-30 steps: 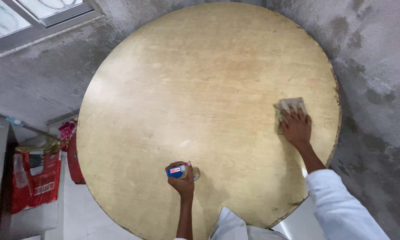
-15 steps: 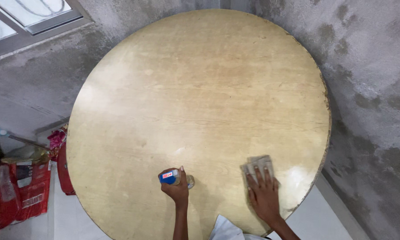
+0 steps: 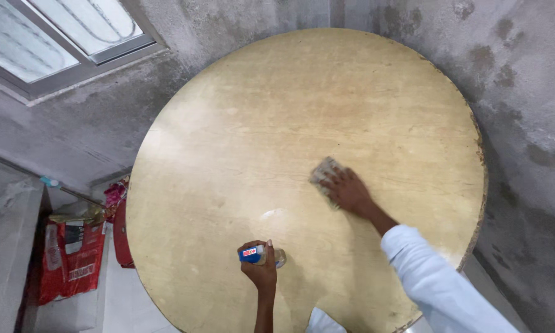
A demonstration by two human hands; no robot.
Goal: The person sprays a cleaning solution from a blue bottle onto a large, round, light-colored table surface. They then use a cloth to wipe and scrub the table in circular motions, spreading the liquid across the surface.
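A round, pale wooden table fills the view. My right hand presses flat on a small grey-brown cloth near the table's middle, fingers spread over it. Close to the near edge, my left hand is closed around a small clear bottle with a blue label, which lies tipped sideways with its end resting on the tabletop. A white sleeve covers my right forearm.
Rough grey concrete wall surrounds the table behind and to the right. A window frame is at the top left. Red bags and a pink item sit on the floor at the left, beside a grey ledge.
My right hand has slid the cloth from the table's right side to the near edge, then up and left toward the middle. My left hand has kept holding the bottle in place.
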